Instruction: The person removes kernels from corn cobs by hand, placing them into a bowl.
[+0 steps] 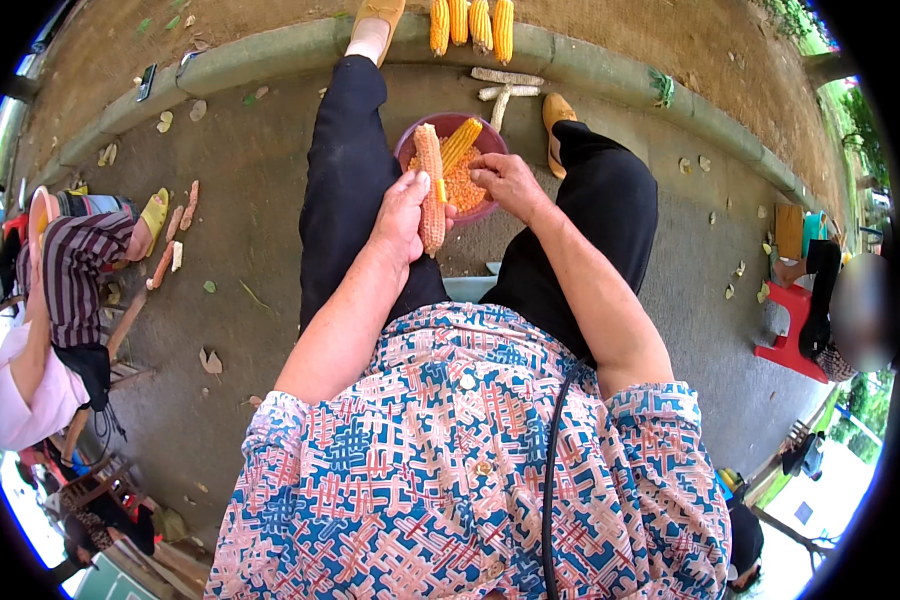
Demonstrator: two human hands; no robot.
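Observation:
My left hand (pixel 405 210) grips a nearly bare corn cob (pixel 430 187), tilted almost upright, with a few yellow kernels left along its right side. To the right of the cob is my right hand (pixel 510 184), its fingers curled over the rim of a purple plastic basin (pixel 412 135); whether a kernel sits between the fingertips cannot be seen. Loose orange corn kernels (pixel 463 187) lie in the basin. Resting on them is a corn ear (pixel 463 142) that still carries many kernels. The cob hides part of the basin's left side.
Several full corn ears (pixel 480 26) lie on the concrete curb (pixel 592 56). Stripped pale cobs (pixel 506 90) are on the pavement below it. A phone (pixel 147 82) rests at the curb's left. People sit on both sides, one at left near stripped cobs (pixel 166 262), one by a red stool (pixel 787 330).

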